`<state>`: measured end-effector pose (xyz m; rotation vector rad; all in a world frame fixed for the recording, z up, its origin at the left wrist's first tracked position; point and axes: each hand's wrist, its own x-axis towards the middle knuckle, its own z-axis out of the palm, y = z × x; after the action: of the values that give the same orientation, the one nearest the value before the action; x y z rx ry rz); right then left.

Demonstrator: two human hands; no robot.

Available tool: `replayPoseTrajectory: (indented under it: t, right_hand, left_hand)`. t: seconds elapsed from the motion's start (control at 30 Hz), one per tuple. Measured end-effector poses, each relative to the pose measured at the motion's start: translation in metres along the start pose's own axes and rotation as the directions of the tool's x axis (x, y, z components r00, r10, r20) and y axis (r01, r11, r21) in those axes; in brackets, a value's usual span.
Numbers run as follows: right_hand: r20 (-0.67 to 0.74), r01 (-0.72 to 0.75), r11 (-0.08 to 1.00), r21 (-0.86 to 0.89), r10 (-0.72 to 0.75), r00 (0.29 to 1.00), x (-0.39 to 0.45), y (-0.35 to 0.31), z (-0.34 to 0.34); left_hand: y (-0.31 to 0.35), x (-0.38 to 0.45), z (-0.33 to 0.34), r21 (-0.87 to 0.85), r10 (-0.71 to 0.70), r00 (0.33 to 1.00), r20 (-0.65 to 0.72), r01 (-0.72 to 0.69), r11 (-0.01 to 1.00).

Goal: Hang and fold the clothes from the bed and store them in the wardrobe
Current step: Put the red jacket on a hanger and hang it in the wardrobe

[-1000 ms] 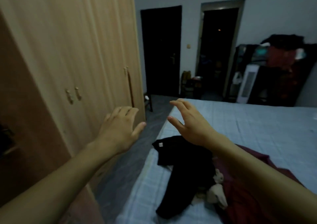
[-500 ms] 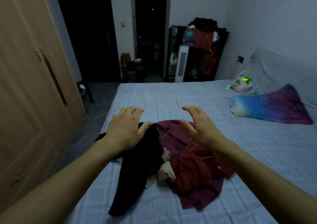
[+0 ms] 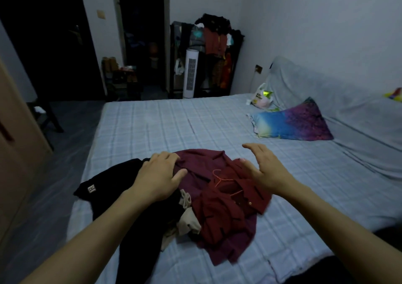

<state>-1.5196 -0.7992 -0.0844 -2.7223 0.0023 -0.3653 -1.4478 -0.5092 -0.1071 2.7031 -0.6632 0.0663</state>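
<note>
A heap of clothes lies on the near part of the bed (image 3: 152, 127). It holds a black garment (image 3: 134, 222) with a small white label on the left, a maroon garment (image 3: 219, 209) on the right and a beige piece (image 3: 188, 218) between them. A thin red hanger (image 3: 224, 180) rests on the maroon cloth. My left hand (image 3: 158, 176) lies palm down where black and maroon meet, fingers spread. My right hand (image 3: 265, 169) hovers open just right of the heap, holding nothing. The wooden wardrobe (image 3: 15, 153) shows at the left edge, doors closed.
A blue-purple pillow (image 3: 293, 122) and a plastic bag (image 3: 261, 97) lie near the grey-covered headboard on the right. Beyond the bed stand a white tower fan (image 3: 191, 72) and a loaded clothes rack (image 3: 208, 44). Dark floor runs between bed and wardrobe.
My view swung right from the wardrobe to the bed. Both hands dropped toward the heap; the left one now rests on the clothes and the right has spread further out.
</note>
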Motion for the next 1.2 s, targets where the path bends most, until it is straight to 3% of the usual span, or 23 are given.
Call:
replayPoseTrajectory:
  t: [0.33, 0.57, 0.73, 1.07, 1.2]
  right_hand:
    - [0.036, -0.066, 0.994, 0.091, 0.063, 0.997, 0.017, 0.111, 0.017]
    - [0.108, -0.046, 0.989, 0.141, 0.031, 0.994, 0.048, 0.214, 0.013]
    - [0.193, -0.049, 0.987, 0.153, 0.019, 0.981, 0.068, 0.252, 0.014]
    - [0.219, -0.117, 0.986, 0.115, 0.090, 0.971, 0.102, 0.296, 0.039]
    - [0.315, -0.127, 0.991, 0.039, 0.109, 0.943, 0.117, 0.302, 0.054]
  left_hand:
    - [0.053, 0.065, 0.049, 0.027, 0.011, 1.000, 0.026, -0.012, 1.000]
    - [0.109, 0.126, 0.106, 0.041, -0.088, 0.990, 0.113, 0.084, 0.996]
    - [0.140, 0.149, 0.145, 0.015, -0.172, 0.972, 0.158, 0.172, 0.985]
    - [0.105, 0.196, 0.205, -0.069, -0.216, 0.959, 0.183, 0.232, 0.970]
    - [0.079, 0.213, 0.241, -0.154, -0.269, 0.935, 0.230, 0.308, 0.939]
